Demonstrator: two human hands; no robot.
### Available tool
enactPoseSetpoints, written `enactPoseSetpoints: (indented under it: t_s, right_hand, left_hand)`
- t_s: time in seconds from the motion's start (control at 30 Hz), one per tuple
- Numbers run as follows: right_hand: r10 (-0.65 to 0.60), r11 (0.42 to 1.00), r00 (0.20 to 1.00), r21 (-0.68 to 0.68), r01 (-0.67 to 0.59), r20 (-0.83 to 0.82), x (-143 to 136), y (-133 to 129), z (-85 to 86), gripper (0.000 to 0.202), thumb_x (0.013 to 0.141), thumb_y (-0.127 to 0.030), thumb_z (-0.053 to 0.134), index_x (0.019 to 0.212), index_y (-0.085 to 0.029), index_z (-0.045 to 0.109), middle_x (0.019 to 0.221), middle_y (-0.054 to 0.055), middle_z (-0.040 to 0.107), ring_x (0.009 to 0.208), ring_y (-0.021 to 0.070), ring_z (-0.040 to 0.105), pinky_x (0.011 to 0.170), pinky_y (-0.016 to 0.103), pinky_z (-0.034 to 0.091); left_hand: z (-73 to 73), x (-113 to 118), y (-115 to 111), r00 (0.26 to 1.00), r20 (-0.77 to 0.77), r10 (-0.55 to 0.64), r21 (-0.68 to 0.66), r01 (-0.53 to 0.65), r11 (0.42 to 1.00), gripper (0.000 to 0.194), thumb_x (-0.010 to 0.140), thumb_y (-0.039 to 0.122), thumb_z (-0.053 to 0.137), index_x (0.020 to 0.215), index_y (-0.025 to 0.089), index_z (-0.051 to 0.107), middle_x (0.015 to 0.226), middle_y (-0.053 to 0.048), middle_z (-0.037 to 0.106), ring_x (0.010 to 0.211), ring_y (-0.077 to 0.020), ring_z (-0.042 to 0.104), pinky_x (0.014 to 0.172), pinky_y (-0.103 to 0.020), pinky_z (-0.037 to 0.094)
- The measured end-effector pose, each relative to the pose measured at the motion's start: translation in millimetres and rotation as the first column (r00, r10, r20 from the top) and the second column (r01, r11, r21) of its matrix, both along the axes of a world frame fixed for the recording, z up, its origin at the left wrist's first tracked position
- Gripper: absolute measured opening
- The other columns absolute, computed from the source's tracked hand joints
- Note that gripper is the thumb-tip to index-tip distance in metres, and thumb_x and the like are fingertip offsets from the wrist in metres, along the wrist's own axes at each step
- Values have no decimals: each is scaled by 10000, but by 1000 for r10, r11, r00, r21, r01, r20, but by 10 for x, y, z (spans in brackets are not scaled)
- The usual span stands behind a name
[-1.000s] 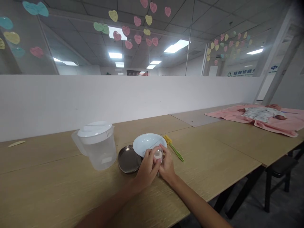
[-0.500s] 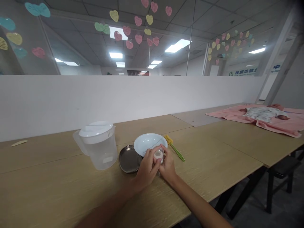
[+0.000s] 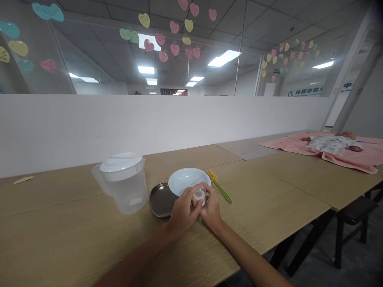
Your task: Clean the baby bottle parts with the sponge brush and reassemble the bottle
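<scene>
Both hands are closed around a baby bottle (image 3: 199, 195) with a clear cap over its white top. My left hand (image 3: 186, 209) wraps it from the left, thumb across the front. My right hand (image 3: 212, 209) grips its right side, fingertips up by the cap. Most of the bottle's body is hidden by the hands. Just behind them is a white bowl (image 3: 187, 175) with a thin stick-like thing across it. A round metal dish (image 3: 161, 201) lies left of my left hand. To the right rests a bottle brush (image 3: 223, 191) with a yellow sponge head and green handle.
A lidded clear plastic pitcher (image 3: 127, 187) stands on the wooden table (image 3: 74, 239) at left. Far right, a baby-like figure (image 3: 332, 143) in patterned clothing lies on a pink towel (image 3: 287, 145). A dark stool (image 3: 356, 211) stands beyond the table's right edge. A white partition (image 3: 167, 123) runs behind.
Almost nothing differs. Both hands keep the same hold on the baby bottle, and the view has shifted very slightly.
</scene>
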State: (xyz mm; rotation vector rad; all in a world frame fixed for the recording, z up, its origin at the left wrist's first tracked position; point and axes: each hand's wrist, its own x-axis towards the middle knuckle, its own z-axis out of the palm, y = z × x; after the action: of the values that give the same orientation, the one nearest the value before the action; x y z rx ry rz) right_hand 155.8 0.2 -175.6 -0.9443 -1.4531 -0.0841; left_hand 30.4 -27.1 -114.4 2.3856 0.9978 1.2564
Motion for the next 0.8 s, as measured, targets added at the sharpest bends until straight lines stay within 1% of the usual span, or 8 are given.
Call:
enactPoseSetpoints:
  t_s: [0.2,0.3,0.4,0.43,0.53,0.6,0.73,0.8]
  right_hand:
    - [8,1000,1000,-2,-8,-19,-8,-8,5,542,780,-410,619,1242,-185,448,1084,113,614,947,236,614,786,406,528]
    - [1,1000,1000,-11,-2,-22,-13,-13,3,538,779,-416,616,1238,-183,455,1078,112,614,937,235,613,772,402,526]
    - [-2,1000,1000,-18,1,-18,-11,-15,4,544,776,-430,622,1233,-183,459,1048,106,622,898,229,619,736,387,529]
    - [-4,1000,1000,-16,4,-13,-9,-15,6,541,777,-436,622,1228,-183,463,1039,104,625,891,229,620,730,385,528]
    - [-7,1000,1000,-5,6,-1,-2,-15,16,529,783,-446,618,1219,-187,469,1034,102,629,905,235,619,743,391,526]
    - [0,1000,1000,-11,0,5,1,-14,24,529,782,-446,621,1220,-191,468,1043,101,628,909,234,618,748,390,528]
    - [0,1000,1000,-23,0,17,-1,-12,43,518,781,-442,620,1213,-197,473,1059,102,625,923,235,614,760,393,528]
    - [-2,1000,1000,-13,3,20,-4,-15,51,514,783,-438,617,1213,-197,473,1058,102,625,931,236,613,760,391,528]
  left_hand:
    - [17,16,-19,999,-14,44,16,-44,999,416,843,207,489,1259,210,483,1028,-35,659,751,-143,601,784,-286,475]
    - [9,24,-21,997,-22,70,50,-68,996,411,846,225,480,1256,196,489,1024,-48,669,795,-162,613,797,-301,476]
    - [0,33,-22,994,-41,106,99,-101,990,399,852,240,472,1247,193,505,884,-34,685,809,-183,615,840,-340,468]
    - [-4,36,-21,992,-45,116,115,-110,987,402,850,235,470,1248,196,506,865,-31,685,819,-187,616,871,-358,459]
    - [-23,40,-15,990,-52,135,143,-126,982,424,840,213,468,1263,213,493,963,-36,691,917,-194,617,1005,-413,380]
    - [-39,39,-8,988,-58,146,139,-137,981,422,847,218,464,1268,220,482,1016,-36,689,943,-190,617,1052,-431,332]
    - [-54,34,-3,986,-56,154,127,-146,981,397,873,246,449,1268,211,470,1022,-40,694,860,-173,631,1050,-433,334]
    - [-45,31,-7,987,-58,149,136,-140,981,403,869,237,451,1271,212,467,1073,-47,683,877,-175,631,1047,-432,338]
